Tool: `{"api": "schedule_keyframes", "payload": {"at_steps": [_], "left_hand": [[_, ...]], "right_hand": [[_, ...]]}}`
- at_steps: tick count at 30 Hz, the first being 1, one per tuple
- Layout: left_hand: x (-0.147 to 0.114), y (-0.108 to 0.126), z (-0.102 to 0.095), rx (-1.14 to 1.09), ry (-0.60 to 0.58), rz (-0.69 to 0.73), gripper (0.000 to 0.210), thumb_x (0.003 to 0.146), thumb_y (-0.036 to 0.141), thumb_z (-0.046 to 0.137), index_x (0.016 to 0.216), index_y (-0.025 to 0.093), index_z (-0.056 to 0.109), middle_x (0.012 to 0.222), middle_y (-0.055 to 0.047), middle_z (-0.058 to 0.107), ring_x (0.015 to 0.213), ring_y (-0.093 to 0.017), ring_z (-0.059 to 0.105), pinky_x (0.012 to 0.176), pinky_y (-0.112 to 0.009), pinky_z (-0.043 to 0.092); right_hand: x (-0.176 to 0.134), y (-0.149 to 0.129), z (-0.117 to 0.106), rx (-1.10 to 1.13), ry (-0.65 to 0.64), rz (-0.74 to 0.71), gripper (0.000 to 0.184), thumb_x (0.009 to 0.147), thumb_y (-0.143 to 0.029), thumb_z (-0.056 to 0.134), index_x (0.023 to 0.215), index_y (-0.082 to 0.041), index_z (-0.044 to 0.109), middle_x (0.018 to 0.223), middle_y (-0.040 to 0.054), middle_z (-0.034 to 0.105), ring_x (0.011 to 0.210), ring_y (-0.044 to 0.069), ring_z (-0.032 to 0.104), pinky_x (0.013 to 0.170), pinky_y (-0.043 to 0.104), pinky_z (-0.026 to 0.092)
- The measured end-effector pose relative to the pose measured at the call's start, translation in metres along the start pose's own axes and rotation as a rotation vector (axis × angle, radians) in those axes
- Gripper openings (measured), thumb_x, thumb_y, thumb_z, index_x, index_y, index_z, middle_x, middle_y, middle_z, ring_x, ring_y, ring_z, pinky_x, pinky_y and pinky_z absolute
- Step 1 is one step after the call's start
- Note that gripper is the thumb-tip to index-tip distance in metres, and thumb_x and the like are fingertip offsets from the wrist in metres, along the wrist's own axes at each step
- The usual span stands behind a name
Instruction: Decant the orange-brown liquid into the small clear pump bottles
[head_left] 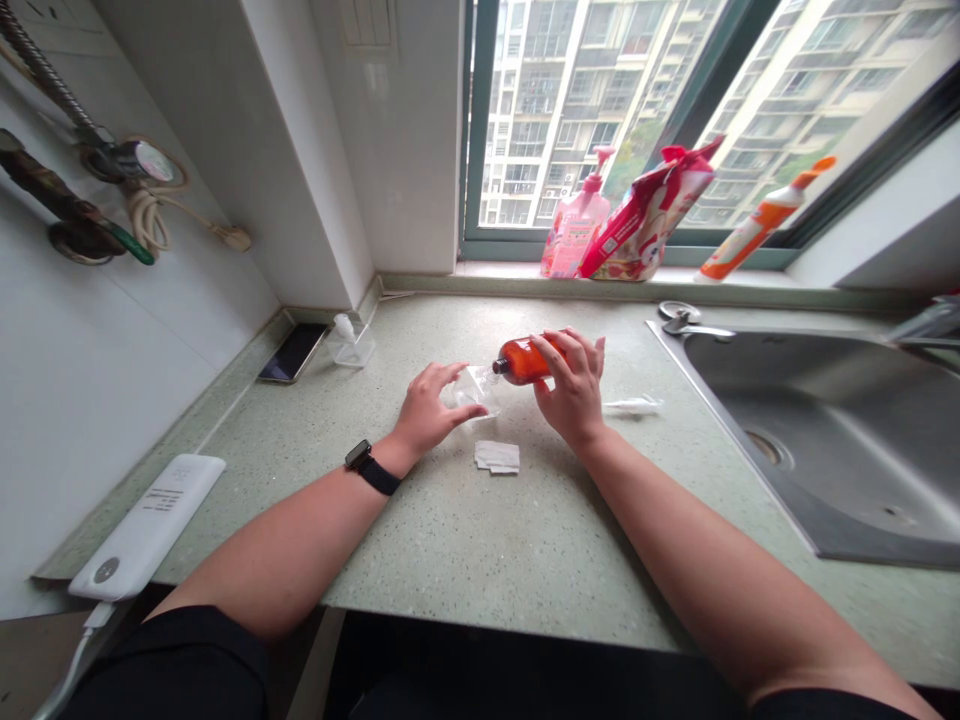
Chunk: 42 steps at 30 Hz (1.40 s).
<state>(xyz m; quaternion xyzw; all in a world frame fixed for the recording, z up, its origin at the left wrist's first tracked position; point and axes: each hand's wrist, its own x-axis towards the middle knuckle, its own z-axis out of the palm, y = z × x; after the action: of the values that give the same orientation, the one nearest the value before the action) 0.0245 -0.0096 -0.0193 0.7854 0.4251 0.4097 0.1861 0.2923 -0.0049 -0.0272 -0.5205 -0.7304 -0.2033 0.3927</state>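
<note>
The right hand [576, 390] grips an amber bottle [525, 361] tipped on its side, its dark neck pointing left. The left hand [431, 405] is curled round a clear container [475, 393] over the counter [420, 555], right at the bottle's mouth — whether the two touch, I cannot tell. Just nearer the camera lies a folded white tissue [497, 457]. Farther out — a clear wrapper [634, 406] and the sink [840, 410] rightward, a phone [292, 353] leftward.
</note>
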Motion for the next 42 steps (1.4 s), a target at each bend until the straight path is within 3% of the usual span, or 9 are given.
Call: {"api": "schedule_keyframes", "payload": {"at_steps": [42], "left_hand": [[-0.0002, 0.0039, -0.0018, 0.017, -0.004, 0.001, 0.077, 0.079, 0.069, 0.083, 0.141, 0.027, 0.066, 0.113, -0.008, 0.070, 0.108, -0.028, 0.070, 0.101, -0.047, 0.056]], "right_hand": [[0.0016, -0.0034, -0.0028, -0.008, 0.008, -0.005, 0.090, 0.085, -0.007, 0.065, 0.160, -0.046, 0.035, 0.148, 0.0057, 0.058, 0.148, 0.037, 0.048, 0.130, 0.074, 0.018]]}}
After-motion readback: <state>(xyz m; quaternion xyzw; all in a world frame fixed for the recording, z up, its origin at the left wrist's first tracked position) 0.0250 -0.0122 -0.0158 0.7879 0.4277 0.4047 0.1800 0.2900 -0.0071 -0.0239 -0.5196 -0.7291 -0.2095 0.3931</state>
